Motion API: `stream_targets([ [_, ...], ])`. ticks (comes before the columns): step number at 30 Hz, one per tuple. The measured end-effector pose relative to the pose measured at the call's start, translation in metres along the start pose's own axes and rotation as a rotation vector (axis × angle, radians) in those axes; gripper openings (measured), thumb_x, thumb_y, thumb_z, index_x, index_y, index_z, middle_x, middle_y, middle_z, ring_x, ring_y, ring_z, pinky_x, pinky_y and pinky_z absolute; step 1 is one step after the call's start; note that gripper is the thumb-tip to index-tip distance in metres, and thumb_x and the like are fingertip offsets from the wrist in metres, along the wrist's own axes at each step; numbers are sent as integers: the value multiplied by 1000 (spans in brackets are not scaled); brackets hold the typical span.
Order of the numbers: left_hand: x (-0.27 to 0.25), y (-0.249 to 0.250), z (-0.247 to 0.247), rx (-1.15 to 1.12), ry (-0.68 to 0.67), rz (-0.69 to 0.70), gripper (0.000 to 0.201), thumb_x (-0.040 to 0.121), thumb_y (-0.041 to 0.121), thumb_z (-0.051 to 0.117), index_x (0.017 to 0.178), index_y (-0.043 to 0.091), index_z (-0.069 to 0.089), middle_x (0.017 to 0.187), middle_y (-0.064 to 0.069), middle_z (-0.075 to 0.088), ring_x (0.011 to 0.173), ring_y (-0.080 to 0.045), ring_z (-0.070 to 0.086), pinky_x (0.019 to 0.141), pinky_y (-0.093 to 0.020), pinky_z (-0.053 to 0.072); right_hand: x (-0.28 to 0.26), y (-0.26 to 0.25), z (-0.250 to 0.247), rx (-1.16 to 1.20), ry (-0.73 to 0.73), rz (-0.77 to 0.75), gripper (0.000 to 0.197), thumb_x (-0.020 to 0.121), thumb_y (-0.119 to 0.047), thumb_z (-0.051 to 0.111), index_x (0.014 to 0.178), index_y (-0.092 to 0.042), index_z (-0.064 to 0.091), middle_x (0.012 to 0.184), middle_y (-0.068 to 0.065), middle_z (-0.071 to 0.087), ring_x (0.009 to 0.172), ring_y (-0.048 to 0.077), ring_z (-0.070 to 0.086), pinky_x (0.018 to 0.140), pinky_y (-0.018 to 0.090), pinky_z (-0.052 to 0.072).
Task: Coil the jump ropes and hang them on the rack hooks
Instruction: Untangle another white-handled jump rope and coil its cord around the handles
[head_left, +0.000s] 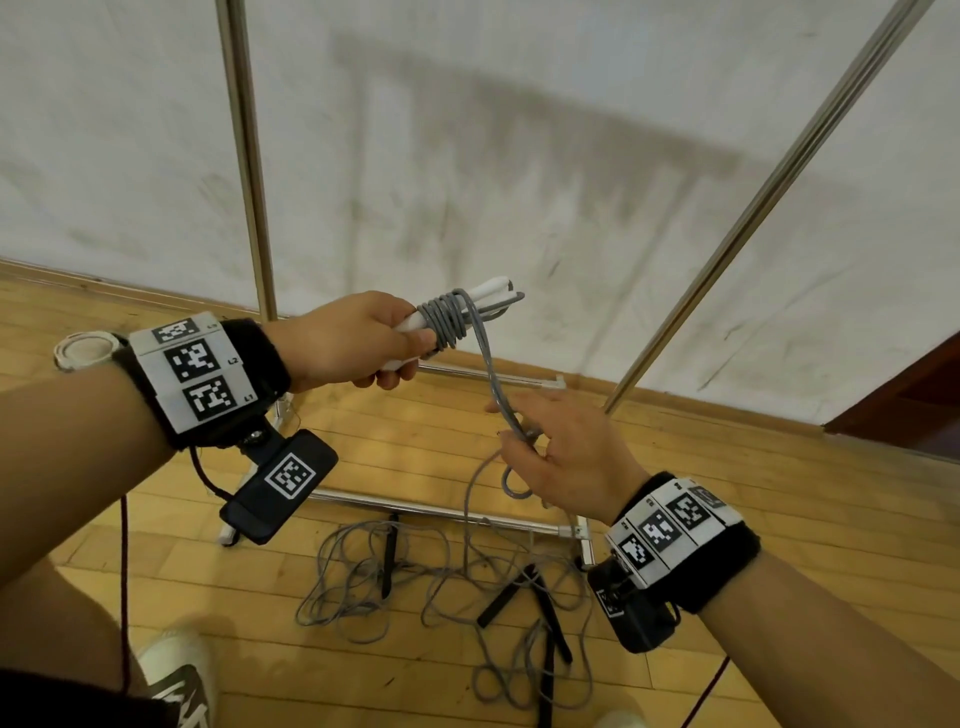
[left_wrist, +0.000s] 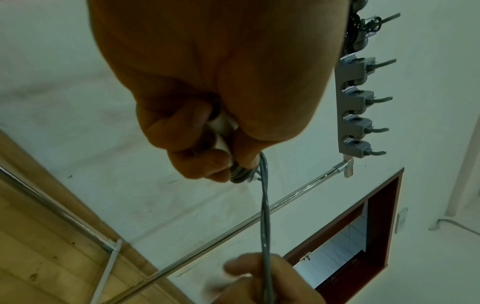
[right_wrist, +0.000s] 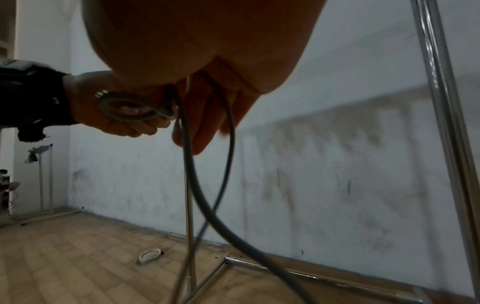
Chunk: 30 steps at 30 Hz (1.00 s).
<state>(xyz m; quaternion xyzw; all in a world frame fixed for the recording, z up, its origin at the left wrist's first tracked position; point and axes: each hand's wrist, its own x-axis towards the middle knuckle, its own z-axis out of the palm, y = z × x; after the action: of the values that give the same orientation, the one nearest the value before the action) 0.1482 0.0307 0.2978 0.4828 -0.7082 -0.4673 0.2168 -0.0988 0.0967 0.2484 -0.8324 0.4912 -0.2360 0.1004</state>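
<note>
My left hand (head_left: 358, 343) grips a pair of white jump-rope handles (head_left: 488, 293) held side by side. Several turns of grey rope (head_left: 447, 322) are wound tightly round them. From that coil a doubled grey strand (head_left: 493, 374) slants down to my right hand (head_left: 566, 457), which pinches it lower and to the right. The slack trails on to the floor. In the left wrist view the strand (left_wrist: 265, 205) hangs from my left fist (left_wrist: 207, 144) down to my right hand's fingers (left_wrist: 259, 273). A grey hook strip (left_wrist: 353, 107) sits on the rack's top bar, and a dark coiled rope (left_wrist: 355, 28) hangs at its upper end.
More grey ropes with black handles (head_left: 519, 597) lie tangled on the wooden floor by the rack's base bar (head_left: 415, 506). Chrome rack uprights (head_left: 249, 156) (head_left: 753, 218) rise before the white wall. A white round object (head_left: 85, 351) lies on the floor at left, and my shoe (head_left: 176, 670) is below.
</note>
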Motion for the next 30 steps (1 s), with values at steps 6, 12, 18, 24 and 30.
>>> stream_targets([
  [6, -2, 6, -2, -108, 3, 67, 25, 104, 24, 48, 101, 4, 61, 67, 3, 61, 54, -10, 53, 46, -19, 38, 4, 0, 3, 507, -38, 208, 27, 99, -11, 49, 106, -34, 62, 73, -6, 68, 67, 13, 70, 65, 31, 59],
  [12, -9, 11, -3, -198, -86, 136, 26, 103, 24, 47, 103, 0, 57, 67, 0, 59, 52, -11, 50, 45, -19, 34, 9, 3, 7, 650, -105, 239, 32, 98, -34, 40, 125, -34, 59, 68, -13, 45, 59, 0, 44, 58, 14, 38],
  [18, -23, 14, 3, -159, -487, 203, 30, 95, 23, 52, 97, -7, 54, 63, -6, 52, 47, -15, 42, 47, -22, 31, 6, 1, 1, 320, -244, 145, 22, 104, -16, 39, 101, -29, 57, 80, -5, 70, 61, 12, 66, 63, 37, 58],
  [24, -30, 8, 18, 241, -771, 110, 20, 97, 28, 53, 83, 15, 58, 66, 1, 58, 55, -12, 52, 55, -20, 44, 12, 0, -17, 232, -433, 125, 16, 97, -10, 52, 101, -13, 68, 82, -8, 68, 72, 8, 62, 71, 27, 51],
  [30, -18, -6, 38, 691, -649, 2, 22, 98, 36, 52, 79, 25, 55, 73, 2, 61, 60, -12, 51, 62, -32, 47, 16, -3, -21, 144, -459, 175, 8, 93, -20, 61, 90, -24, 66, 63, -8, 68, 52, 5, 65, 49, 15, 47],
])
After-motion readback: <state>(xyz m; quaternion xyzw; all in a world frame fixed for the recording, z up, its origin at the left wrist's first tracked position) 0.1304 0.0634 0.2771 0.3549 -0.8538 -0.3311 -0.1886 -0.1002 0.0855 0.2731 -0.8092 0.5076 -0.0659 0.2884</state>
